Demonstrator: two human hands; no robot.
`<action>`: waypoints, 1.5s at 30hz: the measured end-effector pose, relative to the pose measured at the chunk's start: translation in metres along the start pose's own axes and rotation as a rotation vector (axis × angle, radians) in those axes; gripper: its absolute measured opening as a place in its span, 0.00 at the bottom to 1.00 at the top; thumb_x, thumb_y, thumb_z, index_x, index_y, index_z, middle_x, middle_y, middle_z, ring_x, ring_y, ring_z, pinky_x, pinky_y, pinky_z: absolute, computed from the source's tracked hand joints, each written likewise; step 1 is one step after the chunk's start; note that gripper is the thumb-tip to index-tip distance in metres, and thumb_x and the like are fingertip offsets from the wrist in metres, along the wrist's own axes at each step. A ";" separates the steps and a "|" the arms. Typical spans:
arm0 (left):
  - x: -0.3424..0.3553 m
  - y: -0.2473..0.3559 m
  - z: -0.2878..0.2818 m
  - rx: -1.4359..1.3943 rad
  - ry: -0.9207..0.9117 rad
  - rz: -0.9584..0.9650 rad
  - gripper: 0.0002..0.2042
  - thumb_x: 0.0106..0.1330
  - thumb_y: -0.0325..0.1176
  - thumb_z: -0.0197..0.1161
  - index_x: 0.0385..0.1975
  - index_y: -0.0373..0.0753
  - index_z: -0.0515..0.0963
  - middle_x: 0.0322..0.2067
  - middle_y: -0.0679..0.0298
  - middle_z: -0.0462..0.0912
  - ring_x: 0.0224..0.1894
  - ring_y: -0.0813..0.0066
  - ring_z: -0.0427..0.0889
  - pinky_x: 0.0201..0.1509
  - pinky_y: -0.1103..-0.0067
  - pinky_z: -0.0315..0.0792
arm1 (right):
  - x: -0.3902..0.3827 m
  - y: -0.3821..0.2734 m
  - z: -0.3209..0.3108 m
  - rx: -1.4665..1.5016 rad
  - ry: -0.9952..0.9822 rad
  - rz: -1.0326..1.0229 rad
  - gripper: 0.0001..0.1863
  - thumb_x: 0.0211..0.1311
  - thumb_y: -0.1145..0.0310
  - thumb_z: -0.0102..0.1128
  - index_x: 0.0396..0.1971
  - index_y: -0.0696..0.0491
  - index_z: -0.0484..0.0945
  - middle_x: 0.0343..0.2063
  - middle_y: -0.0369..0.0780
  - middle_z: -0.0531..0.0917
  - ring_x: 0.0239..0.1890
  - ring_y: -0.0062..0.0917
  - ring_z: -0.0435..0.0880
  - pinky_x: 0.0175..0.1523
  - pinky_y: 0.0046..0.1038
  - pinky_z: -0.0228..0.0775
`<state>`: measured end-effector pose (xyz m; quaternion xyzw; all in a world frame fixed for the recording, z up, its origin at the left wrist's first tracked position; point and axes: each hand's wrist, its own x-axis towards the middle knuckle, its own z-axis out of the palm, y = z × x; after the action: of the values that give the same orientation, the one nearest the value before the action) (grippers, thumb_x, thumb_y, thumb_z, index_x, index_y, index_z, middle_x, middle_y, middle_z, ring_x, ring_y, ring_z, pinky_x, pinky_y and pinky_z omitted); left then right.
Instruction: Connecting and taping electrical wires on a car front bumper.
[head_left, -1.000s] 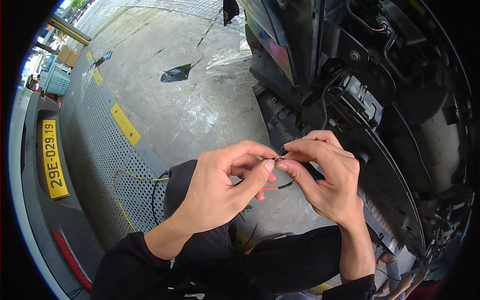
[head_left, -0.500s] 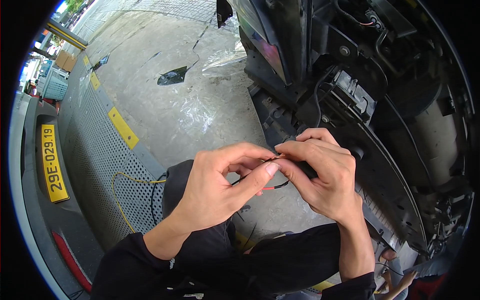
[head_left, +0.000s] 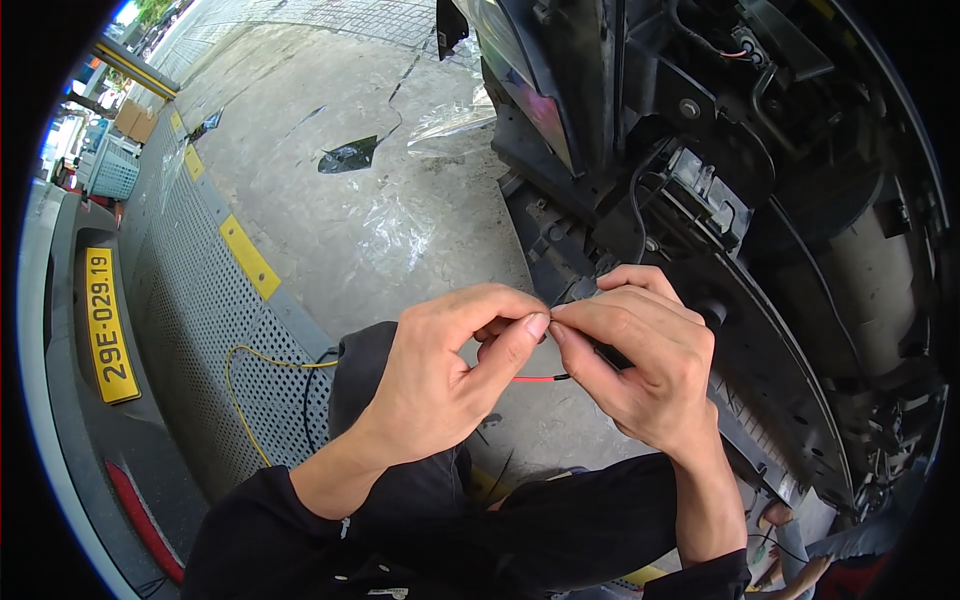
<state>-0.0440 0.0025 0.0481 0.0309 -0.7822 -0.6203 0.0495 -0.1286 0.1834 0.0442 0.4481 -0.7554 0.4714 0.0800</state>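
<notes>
My left hand (head_left: 425,375) and my right hand (head_left: 650,355) meet above my knees, thumb and forefinger of each pinched together with the fingertips touching. A thin electrical wire is caught between them, and the fingertips hide nearly all of it. Just below, a short stretch of red wire (head_left: 533,379) with a black sleeve at one end shows in the gap between the hands. The fingers hide where its two ends run.
A car's exposed front end (head_left: 720,195) with a dark headlight fills the right side. Another car's rear bumper (head_left: 130,440) stands at left beside a perforated metal ramp (head_left: 190,280). Clear plastic film (head_left: 395,235) lies on the concrete. Another person's arm (head_left: 800,578) shows at lower right.
My fingertips have closed tighter, covering copper strands that showed before. The black wire by my left thumb is out of sight, and the red stretch below now looks straighter.
</notes>
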 end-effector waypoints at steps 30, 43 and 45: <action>0.001 0.012 -0.009 -0.184 -0.180 -0.216 0.08 0.75 0.26 0.58 0.45 0.27 0.78 0.34 0.57 0.86 0.35 0.78 0.83 0.38 0.81 0.80 | -0.005 -0.005 0.000 -0.045 0.088 -0.107 0.13 0.40 0.78 0.75 0.30 0.56 0.83 0.28 0.38 0.84 0.28 0.30 0.83 0.41 0.33 0.76; 0.003 0.015 -0.011 -0.310 -0.092 -0.344 0.06 0.75 0.26 0.59 0.43 0.29 0.75 0.26 0.57 0.86 0.27 0.79 0.84 0.29 0.85 0.75 | -0.003 -0.004 -0.005 -0.091 -0.012 -0.169 0.14 0.40 0.77 0.75 0.32 0.57 0.83 0.30 0.38 0.83 0.30 0.30 0.82 0.41 0.33 0.75; 0.001 0.013 -0.007 -0.204 -0.061 -0.231 0.06 0.72 0.25 0.62 0.42 0.29 0.77 0.27 0.58 0.87 0.27 0.78 0.84 0.30 0.84 0.76 | -0.003 -0.004 -0.004 -0.094 0.024 -0.159 0.14 0.41 0.78 0.75 0.32 0.57 0.83 0.29 0.38 0.83 0.29 0.30 0.81 0.40 0.33 0.74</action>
<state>-0.0437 -0.0017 0.0620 0.0967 -0.7075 -0.6988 -0.0433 -0.1250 0.1880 0.0469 0.4966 -0.7377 0.4331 0.1473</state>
